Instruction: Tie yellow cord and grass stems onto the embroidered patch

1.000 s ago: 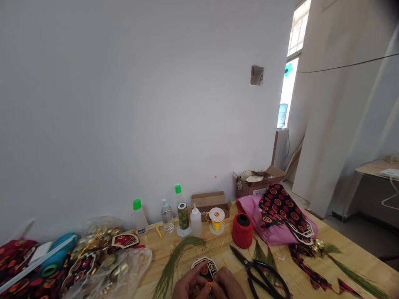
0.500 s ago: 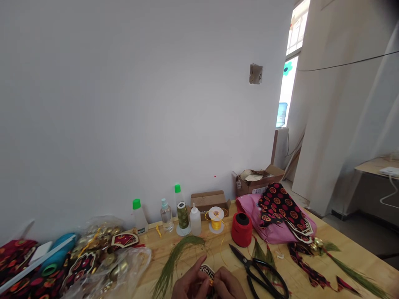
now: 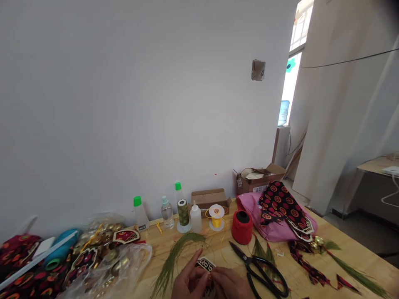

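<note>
At the bottom edge of the head view my left hand [image 3: 188, 280] and my right hand [image 3: 229, 284] are together over the wooden table [image 3: 352, 257]. Both pinch a small black patch with a white and red pattern [image 3: 205, 265], with a bit of yellow cord between the fingertips. The left forefinger sticks up beside the patch. Green thread strands [image 3: 174, 259] lie just left of my hands, and black scissors [image 3: 262, 270] lie just right of them.
Behind stand a red thread spool [image 3: 242, 226], a yellow cord reel [image 3: 216, 216], a green spool [image 3: 183, 214], several small bottles [image 3: 139, 212] and a cardboard box [image 3: 210, 199]. Patterned fabric on a pink bag [image 3: 280, 211] lies right; bags of gold bells [image 3: 102, 249] left.
The view has tipped slightly, showing more of my hands. My left forefinger has lifted beside the patch; both hands stay on it.
</note>
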The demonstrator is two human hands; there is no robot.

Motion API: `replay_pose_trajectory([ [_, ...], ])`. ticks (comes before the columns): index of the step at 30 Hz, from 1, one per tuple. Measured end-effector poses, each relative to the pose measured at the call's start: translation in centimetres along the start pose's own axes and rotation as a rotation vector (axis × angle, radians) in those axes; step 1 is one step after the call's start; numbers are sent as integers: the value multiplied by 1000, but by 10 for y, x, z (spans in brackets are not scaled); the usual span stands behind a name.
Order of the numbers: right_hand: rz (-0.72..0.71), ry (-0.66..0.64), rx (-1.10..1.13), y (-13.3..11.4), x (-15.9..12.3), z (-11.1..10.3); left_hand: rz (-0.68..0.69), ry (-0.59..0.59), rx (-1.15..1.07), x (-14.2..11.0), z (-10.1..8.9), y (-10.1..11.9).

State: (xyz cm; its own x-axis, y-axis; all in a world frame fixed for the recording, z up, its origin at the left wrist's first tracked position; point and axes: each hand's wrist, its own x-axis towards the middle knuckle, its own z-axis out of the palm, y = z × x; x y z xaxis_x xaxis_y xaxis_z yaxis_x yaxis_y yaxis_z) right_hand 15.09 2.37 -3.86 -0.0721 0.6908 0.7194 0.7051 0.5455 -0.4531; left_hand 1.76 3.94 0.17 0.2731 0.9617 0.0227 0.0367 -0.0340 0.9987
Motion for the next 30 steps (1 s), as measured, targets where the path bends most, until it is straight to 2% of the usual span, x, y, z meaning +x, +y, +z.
replay_pose_trajectory([
  [3, -104, -20, -123, -4, 5, -7, 14, 4, 50, -2, 0, 3],
  [7, -255, 79, -190, -7, 11, -12, 38, 7, 59, -4, 2, 3],
  [14, -244, 137, -223, -17, 14, -16, 3, 77, -61, -3, 7, 4],
  [22, -36, 164, -34, -26, 17, -18, -38, 123, -162, -6, 11, 11],
  [24, 52, 100, 8, -26, 17, -20, -51, 125, -168, -6, 11, 12],
  [27, 271, -94, 113, -26, 22, -29, -62, 118, -178, -6, 12, 11],
  [30, 498, -237, 385, -25, 32, -42, -49, 103, -153, -5, 12, 7],
])
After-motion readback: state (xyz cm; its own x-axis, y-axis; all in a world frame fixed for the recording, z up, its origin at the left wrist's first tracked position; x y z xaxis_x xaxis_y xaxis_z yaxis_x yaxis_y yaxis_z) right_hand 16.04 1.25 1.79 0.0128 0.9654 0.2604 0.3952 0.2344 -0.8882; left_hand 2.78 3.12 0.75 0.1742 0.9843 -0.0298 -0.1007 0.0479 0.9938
